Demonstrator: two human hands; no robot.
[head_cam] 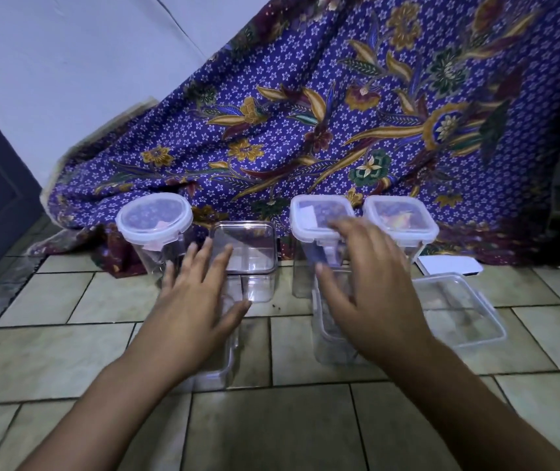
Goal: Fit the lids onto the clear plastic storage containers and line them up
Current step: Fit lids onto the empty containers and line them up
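Head view showed a tiled floor (67, 300) with a purple batik cloth (339, 113) draped behind it as a backdrop. A back row stood along the foot of the cloth. It ran from a round container (154, 232) at the left, lid on, to an open square container (244, 253) with no lid, then a centre lidded container (316, 215) and an end lidded container (401, 219) just beside each other at the right. So the row looked mostly done, and the open one sat in its slot probably waiting for a lid. The left hand (197, 300) was spread flat with straight fingers, holding nothing, its fingertips at the near side of the open square container. The likely aim was to steady or nudge it. A clear piece (215, 365) lay on the floor under that wrist; I could not tell if it was a lid or a tub. The right hand (373, 290) was motion-blurred, fingers apart, gripping nothing, in front of the centre lidded container and above a second clear piece (326, 338) on the floor. It seemed to be reaching for one of them, but which was unclear. A shallow clear tray (462, 311), possibly a lid, lay well to the right within reach, near a flat white object (448, 265). The loose parts seemed staged in front of the row, ready to pick up.
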